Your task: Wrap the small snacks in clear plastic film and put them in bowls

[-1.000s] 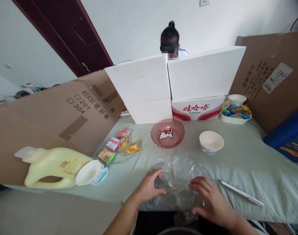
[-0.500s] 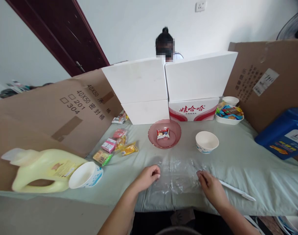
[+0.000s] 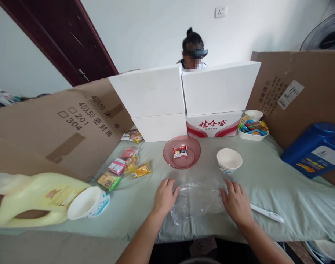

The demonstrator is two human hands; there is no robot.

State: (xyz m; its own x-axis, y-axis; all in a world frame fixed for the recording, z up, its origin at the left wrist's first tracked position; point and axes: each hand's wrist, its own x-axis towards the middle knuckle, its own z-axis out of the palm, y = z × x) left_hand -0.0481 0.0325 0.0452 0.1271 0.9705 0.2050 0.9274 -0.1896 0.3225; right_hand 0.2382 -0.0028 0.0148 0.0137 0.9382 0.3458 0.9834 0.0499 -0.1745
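A clear plastic bag [image 3: 199,200] lies flattened on the pale green cloth [image 3: 280,183] near the table's front edge. My left hand [image 3: 164,195] rests flat on the bag's left edge with fingers stretched out. My right hand [image 3: 236,202] lies flat on its right edge, fingers spread. Just beyond the bag stands a pink glass bowl [image 3: 182,153] with one wrapped snack [image 3: 179,150] inside. A white bowl [image 3: 229,160] sits to the right of the pink one. A white knife-like tool [image 3: 267,213] lies just right of my right hand.
Several snack packets [image 3: 123,167] lie at the left. A yellow jug [image 3: 35,198] and a tipped white bowl [image 3: 87,202] are at the near left. White boxes [image 3: 184,99] and cardboard screens surround the table. A dish of sweets [image 3: 252,128] and a blue jug [image 3: 314,148] sit right. A person sits behind the boxes.
Both hands moved apart and forward over the bag, going from loosely curled to flat. The crumpled bag has been spread flatter.
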